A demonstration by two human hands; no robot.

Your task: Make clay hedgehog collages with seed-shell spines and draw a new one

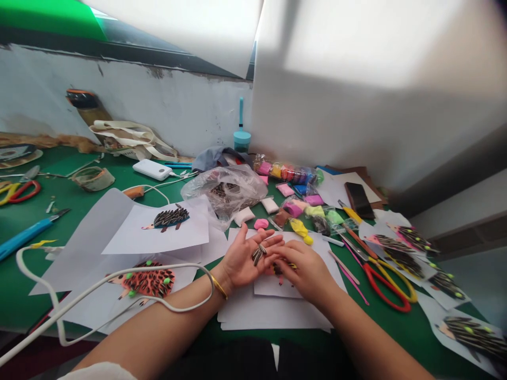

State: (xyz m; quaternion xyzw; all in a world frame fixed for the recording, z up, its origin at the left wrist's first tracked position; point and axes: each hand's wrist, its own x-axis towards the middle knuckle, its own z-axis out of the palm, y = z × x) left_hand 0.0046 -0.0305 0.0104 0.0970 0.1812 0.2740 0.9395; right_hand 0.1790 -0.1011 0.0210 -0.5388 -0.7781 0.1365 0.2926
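My left hand [247, 258] is turned palm up, fingers stretched out, with several striped sunflower seeds [259, 254] lying on it. Beside its fingertips, my right hand [307, 266] bends down over a small clay hedgehog picture, fingers pressed together; whatever they pinch is hidden. Part of that hedgehog [277, 270], pinkish with dark seeds and some yellow, shows between the hands. It lies on a white card [273, 289] on top of a stack of white paper [253, 316]. A white cable [190, 269] passes in front of my left forearm.
Finished-looking seed hedgehogs lie on paper at left [172, 217] and right [469, 332]. Behind my hands are a plastic bag of seeds [225, 192] and coloured clay packets [295, 207]. Scissors [386, 287], a phone [359, 199], a power bank [152, 169] and a blue cutter [29, 235] surround them.
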